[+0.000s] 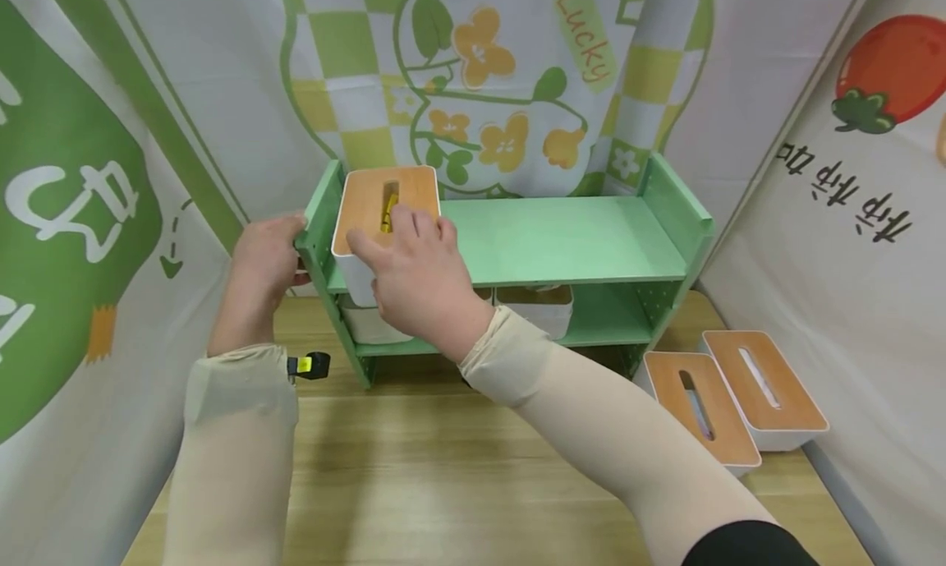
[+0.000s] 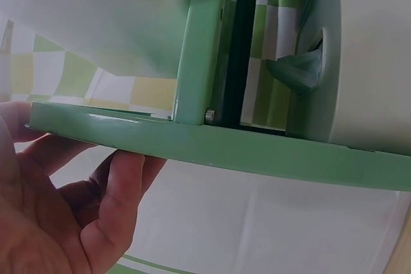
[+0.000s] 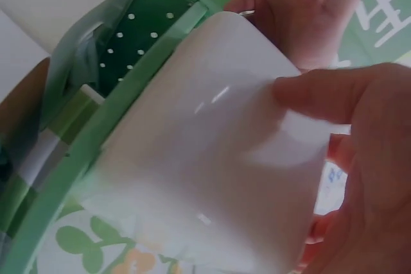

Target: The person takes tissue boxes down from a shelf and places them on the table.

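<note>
A white tissue box (image 1: 358, 274) with a wooden slotted lid stands at the left end of the upper board of a small green shelf (image 1: 554, 233). Something yellow shows inside its slot. My right hand (image 1: 424, 283) grips this box, with the thumb on its white wall (image 3: 212, 139) and the other fingers over the lid. At the shelf's left side panel (image 2: 212, 145), my left hand (image 1: 262, 262) holds the edge; in the left wrist view its fingers (image 2: 122, 184) bend against the panel.
On the lower board sit more white boxes, including one with a wooden lid (image 1: 535, 307). Two wooden-lidded tissue boxes, a nearer one (image 1: 672, 381) and a farther one (image 1: 798, 393), stand on the wooden floor (image 1: 443, 476) at right. Printed curtains (image 1: 510, 81) surround the shelf.
</note>
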`<state>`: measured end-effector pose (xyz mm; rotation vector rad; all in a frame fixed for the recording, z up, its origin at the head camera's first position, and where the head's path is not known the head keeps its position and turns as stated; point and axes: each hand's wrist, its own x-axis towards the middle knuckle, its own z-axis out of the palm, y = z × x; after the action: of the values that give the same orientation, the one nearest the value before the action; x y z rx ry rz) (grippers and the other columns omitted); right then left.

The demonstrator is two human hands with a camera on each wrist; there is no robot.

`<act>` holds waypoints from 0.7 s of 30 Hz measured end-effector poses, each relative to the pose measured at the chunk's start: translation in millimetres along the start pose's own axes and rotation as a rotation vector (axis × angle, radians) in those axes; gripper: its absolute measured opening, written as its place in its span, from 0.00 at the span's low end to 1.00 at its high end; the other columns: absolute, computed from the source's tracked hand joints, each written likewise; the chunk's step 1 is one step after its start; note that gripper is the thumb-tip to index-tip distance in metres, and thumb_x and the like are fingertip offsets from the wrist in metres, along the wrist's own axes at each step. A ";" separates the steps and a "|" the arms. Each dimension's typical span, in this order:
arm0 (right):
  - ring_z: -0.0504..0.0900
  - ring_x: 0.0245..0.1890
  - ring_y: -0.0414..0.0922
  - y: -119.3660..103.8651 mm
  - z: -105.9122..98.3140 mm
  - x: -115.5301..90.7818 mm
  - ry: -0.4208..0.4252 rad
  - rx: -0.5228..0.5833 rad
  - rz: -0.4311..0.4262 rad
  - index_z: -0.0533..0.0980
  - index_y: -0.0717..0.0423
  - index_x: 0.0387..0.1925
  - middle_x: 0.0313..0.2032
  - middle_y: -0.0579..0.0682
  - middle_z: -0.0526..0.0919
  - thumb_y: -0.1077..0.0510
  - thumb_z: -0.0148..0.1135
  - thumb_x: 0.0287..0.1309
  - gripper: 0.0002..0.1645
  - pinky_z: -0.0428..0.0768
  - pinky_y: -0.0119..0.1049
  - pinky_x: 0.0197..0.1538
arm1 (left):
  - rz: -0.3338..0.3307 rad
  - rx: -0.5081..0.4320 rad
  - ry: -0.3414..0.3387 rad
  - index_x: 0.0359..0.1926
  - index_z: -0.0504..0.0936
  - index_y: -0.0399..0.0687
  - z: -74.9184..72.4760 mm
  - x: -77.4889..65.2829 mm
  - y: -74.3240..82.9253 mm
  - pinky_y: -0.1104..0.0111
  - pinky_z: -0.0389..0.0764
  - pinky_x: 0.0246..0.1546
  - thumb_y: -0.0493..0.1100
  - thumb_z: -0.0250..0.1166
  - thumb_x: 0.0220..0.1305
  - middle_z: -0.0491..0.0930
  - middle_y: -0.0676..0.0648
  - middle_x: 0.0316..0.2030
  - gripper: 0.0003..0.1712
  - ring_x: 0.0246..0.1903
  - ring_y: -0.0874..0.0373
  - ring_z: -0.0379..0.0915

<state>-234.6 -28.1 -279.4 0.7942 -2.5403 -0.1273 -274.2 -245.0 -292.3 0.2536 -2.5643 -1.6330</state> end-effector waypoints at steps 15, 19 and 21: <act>0.68 0.42 0.52 -7.0 -7.2 -14.3 -0.010 0.029 0.032 0.68 0.31 0.61 0.43 0.53 0.66 0.62 0.42 0.66 0.28 0.70 0.44 0.33 | 0.023 0.005 0.009 0.68 0.73 0.42 -0.4 -1.1 -1.6 0.61 0.84 0.42 0.62 0.42 0.78 0.76 0.40 0.50 0.35 0.41 0.51 0.80; 0.65 0.37 0.50 -8.4 -9.9 -19.0 0.005 0.032 0.033 0.70 0.31 0.60 0.41 0.53 0.66 0.64 0.42 0.64 0.30 0.65 0.40 0.27 | 0.021 0.002 0.006 0.66 0.74 0.39 -0.6 0.3 -1.5 0.62 0.84 0.40 0.60 0.42 0.78 0.76 0.39 0.49 0.34 0.42 0.50 0.79; 0.66 0.40 0.51 -8.7 -11.7 -20.8 0.000 0.037 0.037 0.70 0.31 0.60 0.42 0.53 0.66 0.64 0.43 0.64 0.30 0.66 0.41 0.28 | 0.018 -0.003 0.006 0.65 0.74 0.39 -0.6 0.9 -1.6 0.63 0.84 0.39 0.59 0.42 0.78 0.75 0.39 0.48 0.34 0.42 0.49 0.79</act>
<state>-209.7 -23.1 -279.6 0.7608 -2.5624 -0.0688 -274.8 -246.4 -293.5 0.2341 -2.5518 -1.6276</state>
